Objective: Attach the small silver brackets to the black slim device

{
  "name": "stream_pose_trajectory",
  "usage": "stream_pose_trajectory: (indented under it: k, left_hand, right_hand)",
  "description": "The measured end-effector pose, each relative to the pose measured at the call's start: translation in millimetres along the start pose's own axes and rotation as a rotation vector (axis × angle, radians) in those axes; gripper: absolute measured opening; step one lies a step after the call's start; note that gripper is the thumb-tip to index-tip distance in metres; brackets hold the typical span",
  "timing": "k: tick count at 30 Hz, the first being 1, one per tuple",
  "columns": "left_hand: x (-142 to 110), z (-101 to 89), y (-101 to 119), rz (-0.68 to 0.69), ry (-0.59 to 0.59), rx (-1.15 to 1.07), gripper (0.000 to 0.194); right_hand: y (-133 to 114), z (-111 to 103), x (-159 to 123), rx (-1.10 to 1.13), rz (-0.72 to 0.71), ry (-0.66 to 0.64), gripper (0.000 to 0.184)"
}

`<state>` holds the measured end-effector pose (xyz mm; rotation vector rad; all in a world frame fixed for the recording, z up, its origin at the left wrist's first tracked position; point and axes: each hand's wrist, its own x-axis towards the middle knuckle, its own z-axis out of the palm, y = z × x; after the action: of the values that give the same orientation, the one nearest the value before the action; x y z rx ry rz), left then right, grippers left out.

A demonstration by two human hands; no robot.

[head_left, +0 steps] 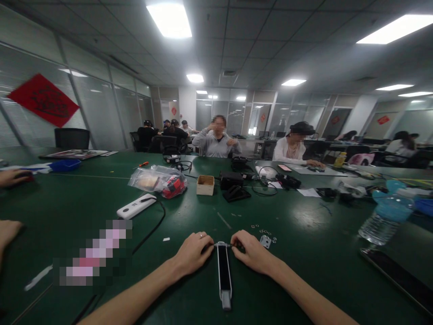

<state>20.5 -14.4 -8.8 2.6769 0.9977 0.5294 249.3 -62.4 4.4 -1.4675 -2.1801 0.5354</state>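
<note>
Green-topped work table (189, 212) fills a bright office with glass walls, and one red paper diamond (43, 100) hangs on the glass at the left. At the near edge are the person's two bare hands: the left hand (192, 255), with one ring on a finger, and the right hand (252, 252). Both are closed in a pinch on one short metal rod (223, 245), one hand at each tip.

The rod crosses the far end of one narrow bar (223, 275), which lies flat on the table directly below the grip. The bar is black along the top, and its long axis runs straight out from the person, with its grey end nearest the body and its other end pointing across the table.

Just past the right hand lie one small metal bracket (265, 242) and a scatter of tiny metal rings (265, 234), too small to count exactly. Further right of the grip are one plastic water bottle (380, 228) and one dark flat slab (395, 280).

Ahead of the grip sit one white power bank (136, 206) with a black cable, one clear plastic bag (157, 181) and one small cardboard box (205, 185). Two other hands (15, 177) rest at the left edge, and two seated people (218, 137) face the camera across the table.
</note>
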Motion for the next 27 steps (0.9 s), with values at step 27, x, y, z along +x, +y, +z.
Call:
stream_pose_trajectory:
  k: [27]
  left_hand:
    - [-0.3,2.8,-4.1,0.000,-0.017,-0.010,0.017]
  right_hand:
    - [10.1,2.5,2.9,0.238,0.057,0.000,0.013]
